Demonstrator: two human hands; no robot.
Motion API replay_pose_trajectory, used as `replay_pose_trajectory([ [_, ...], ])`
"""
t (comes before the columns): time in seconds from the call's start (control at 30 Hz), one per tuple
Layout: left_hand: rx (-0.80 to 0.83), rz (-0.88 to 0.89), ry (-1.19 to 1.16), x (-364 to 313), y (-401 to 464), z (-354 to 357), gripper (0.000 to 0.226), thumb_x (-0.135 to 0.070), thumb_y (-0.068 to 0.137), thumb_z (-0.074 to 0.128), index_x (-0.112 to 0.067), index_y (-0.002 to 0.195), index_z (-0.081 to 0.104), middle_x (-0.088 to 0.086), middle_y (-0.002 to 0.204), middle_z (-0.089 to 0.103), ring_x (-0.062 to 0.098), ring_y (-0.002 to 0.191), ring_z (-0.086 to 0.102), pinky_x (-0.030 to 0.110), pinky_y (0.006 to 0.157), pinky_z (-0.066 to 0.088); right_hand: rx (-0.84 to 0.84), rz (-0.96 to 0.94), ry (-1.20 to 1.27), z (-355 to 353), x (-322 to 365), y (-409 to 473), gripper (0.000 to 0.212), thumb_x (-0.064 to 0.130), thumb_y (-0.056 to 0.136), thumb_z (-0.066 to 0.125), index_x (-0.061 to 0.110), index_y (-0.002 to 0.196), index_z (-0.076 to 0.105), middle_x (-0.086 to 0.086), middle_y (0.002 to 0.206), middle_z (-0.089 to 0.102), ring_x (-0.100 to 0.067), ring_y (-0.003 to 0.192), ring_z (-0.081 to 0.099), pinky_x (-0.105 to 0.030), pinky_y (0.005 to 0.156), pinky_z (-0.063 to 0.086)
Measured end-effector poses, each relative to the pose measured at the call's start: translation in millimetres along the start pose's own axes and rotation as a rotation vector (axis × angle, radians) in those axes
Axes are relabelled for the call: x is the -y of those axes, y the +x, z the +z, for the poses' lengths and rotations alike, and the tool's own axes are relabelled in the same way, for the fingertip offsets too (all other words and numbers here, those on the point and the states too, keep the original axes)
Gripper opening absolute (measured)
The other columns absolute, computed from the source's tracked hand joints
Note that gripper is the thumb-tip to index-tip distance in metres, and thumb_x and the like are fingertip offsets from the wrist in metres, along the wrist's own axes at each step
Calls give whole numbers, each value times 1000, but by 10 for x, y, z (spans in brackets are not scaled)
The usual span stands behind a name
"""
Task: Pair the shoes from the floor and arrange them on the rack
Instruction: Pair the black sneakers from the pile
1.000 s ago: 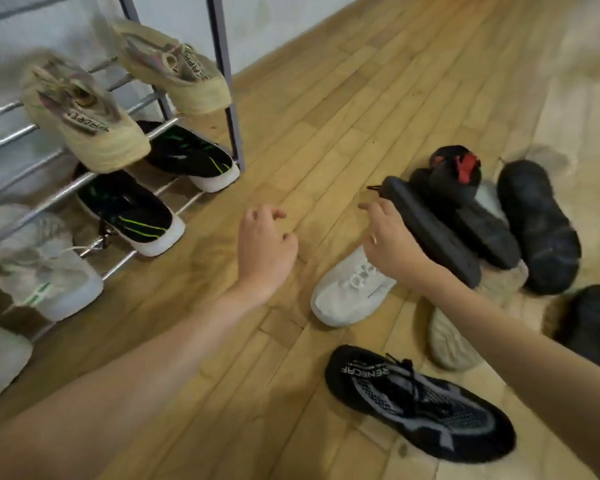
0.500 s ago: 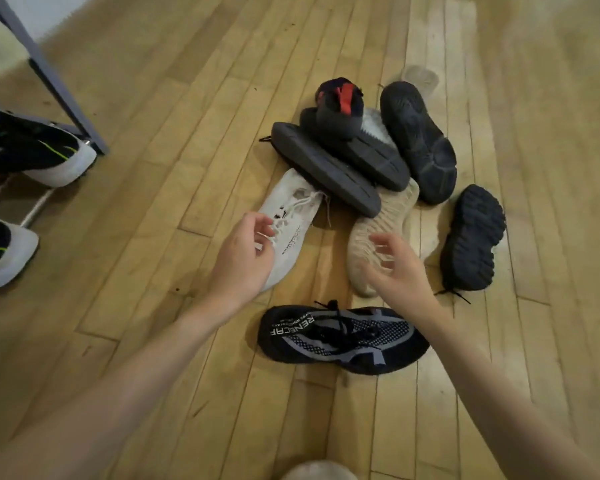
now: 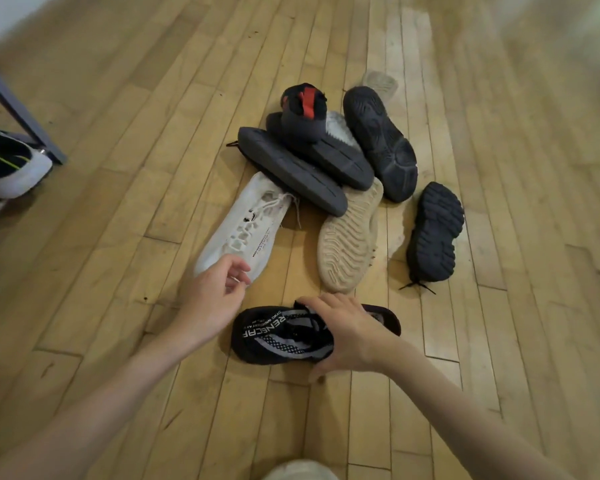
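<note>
- The step in hand looks like picking the next shoe off the floor: the right hand lies over the middle of the black knit shoe, which rests on its side nearest the person, lettered strap facing up.
- The right hand's fingers curl over the shoe's far edge and the thumb sits at its near edge, so they wrap the shoe; whether it is lifted yet cannot be told, and it appears to rest on the boards.
- The left hand hovers just left of that shoe, its fingers loosely spread and holding nothing, their tips over the toe of the white sneaker.
- The pile beyond holds a tan shoe sole up, two dark flat soles, a black and red shoe stacked on top, and two black chunky-soled shoes lying sole up to the right.
- The rack shows only as a dark leg at the left edge, with a black and white shoe beside it.
- No mate of the black knit shoe is visible; it may be hidden in the pile.
- The next move, I judge, calls for a firm lift of the knit shoe and a search of the pile for its partner, turning over upside-down shoes without toppling the stack.
</note>
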State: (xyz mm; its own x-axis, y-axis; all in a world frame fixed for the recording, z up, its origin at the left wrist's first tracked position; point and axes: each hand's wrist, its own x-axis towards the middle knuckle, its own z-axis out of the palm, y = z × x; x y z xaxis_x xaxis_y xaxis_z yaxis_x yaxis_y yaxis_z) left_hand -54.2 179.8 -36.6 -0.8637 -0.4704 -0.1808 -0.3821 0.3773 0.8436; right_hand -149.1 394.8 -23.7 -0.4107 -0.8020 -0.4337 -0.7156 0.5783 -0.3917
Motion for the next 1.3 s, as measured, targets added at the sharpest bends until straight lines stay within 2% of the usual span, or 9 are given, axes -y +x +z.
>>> replay_pose_trajectory([
  [0.1, 28, -6, 3, 0, -16, -41, 20, 2, 86, 55, -15, 95, 59, -4, 85, 66, 14, 83, 65, 28, 77, 51, -162, 24, 169, -121, -22, 111, 67, 64, 79, 61, 22, 131, 52, 4, 119, 55, -11, 109, 50, -35, 98, 47],
  [0.2, 14, 2, 0, -51, -35, -89, 20, 3, 86, 54, -15, 95, 60, -4, 85, 66, 15, 84, 65, 26, 74, 51, -499, 135, 219, -280, -105, 345, 38, 39, 94, 54, 18, 126, 55, 1, 123, 52, -12, 114, 48, -33, 102, 44],
  [0.3, 4, 16, -1, -114, -48, -148, 24, 0, 87, 53, -23, 91, 58, -5, 86, 66, 14, 84, 64, 30, 76, 51, -687, 285, 189, -501, -215, 691, 59, 14, 90, 62, 15, 144, 38, -7, 142, 38, -22, 132, 35, -34, 109, 33],
  [0.43, -15, 20, -10, -228, -16, -201, 20, -1, 87, 53, -17, 96, 59, -6, 87, 66, 16, 85, 64, 35, 78, 51, -604, 336, 85, -660, -350, 1084, 67, 18, 93, 61, 12, 150, 26, -10, 153, 31, -29, 141, 29, -40, 114, 29],
  [0.6, -27, 41, -10, -380, 37, -220, 20, -3, 88, 53, -19, 98, 60, -6, 90, 67, 15, 87, 64, 29, 74, 49, -668, 345, -5, -751, -345, 1204, 48, 11, 97, 51, 10, 143, 37, -13, 137, 44, -32, 122, 46, -41, 102, 42],
  [0.77, -55, 46, -24, -405, 50, -329, 25, -1, 87, 53, -25, 93, 59, -7, 88, 67, 14, 86, 64, 27, 74, 46, -906, 339, 592, -883, -228, 1099, 21, 27, 102, 45, 7, 104, 52, -7, 97, 62, -24, 87, 62, -49, 78, 54],
  [0.97, -89, -4, -28, -414, 74, -395, 21, -1, 85, 54, -17, 97, 60, -3, 89, 67, 21, 88, 64, 43, 84, 52, -825, 347, 1384, -806, -247, 810, 14, 24, 102, 48, 15, 113, 50, -6, 105, 63, -32, 93, 67, -44, 80, 57],
  [1.17, -71, 17, -8, -450, 49, -395, 28, -1, 85, 55, -29, 86, 56, -6, 87, 67, 18, 85, 64, 40, 81, 52, -713, 269, 1390, -719, -221, 650, 6, 22, 101, 50, 21, 101, 56, -4, 96, 67, -21, 71, 68, -34, 70, 55],
  [1.3, -95, 8, 8, -416, 32, -395, 20, -4, 87, 57, -21, 98, 58, -3, 95, 66, 20, 94, 63, 35, 81, 50, -618, 222, 1366, -673, -240, 615, 16, 27, 100, 52, 13, 103, 58, -6, 88, 70, -21, 62, 64, -30, 62, 48],
])
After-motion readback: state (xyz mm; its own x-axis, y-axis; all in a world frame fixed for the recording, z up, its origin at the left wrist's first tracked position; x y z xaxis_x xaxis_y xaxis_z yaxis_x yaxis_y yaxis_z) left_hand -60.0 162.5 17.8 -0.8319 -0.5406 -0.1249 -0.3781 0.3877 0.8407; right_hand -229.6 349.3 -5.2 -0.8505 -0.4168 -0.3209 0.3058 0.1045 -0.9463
